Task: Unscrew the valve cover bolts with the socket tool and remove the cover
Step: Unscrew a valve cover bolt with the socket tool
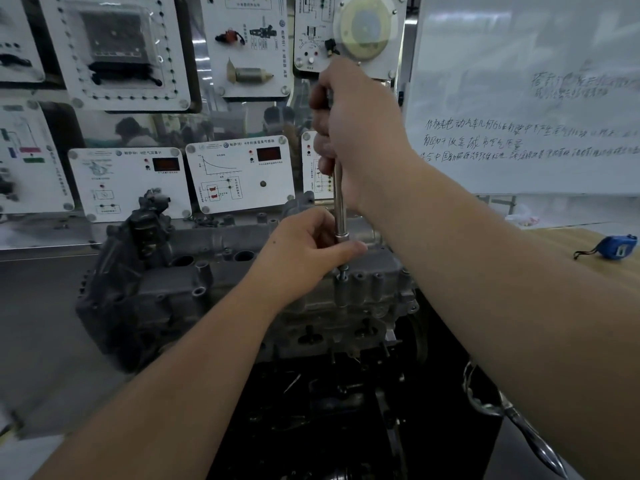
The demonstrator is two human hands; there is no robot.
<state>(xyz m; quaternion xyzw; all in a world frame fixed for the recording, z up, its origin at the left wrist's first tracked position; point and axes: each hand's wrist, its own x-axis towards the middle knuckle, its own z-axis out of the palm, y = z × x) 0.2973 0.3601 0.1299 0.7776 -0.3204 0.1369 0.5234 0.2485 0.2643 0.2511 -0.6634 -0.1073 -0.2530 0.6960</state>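
A grey metal valve cover (214,271) tops the engine on a dark stand at mid-frame. A long chrome socket tool (339,206) stands upright, its socket end set on a bolt boss (343,277) at the cover's right front. My right hand (353,133) grips the tool's upper handle from the right. My left hand (304,247) holds the lower shaft just above the socket, fingers and thumb curled round it. The bolt head itself is hidden by the socket.
Training panels with diagrams and displays (239,174) stand behind the engine. A whiteboard with handwriting (526,98) is at the right. A blue tape measure (616,245) lies on a wooden table. Chrome pliers (519,424) hang at lower right.
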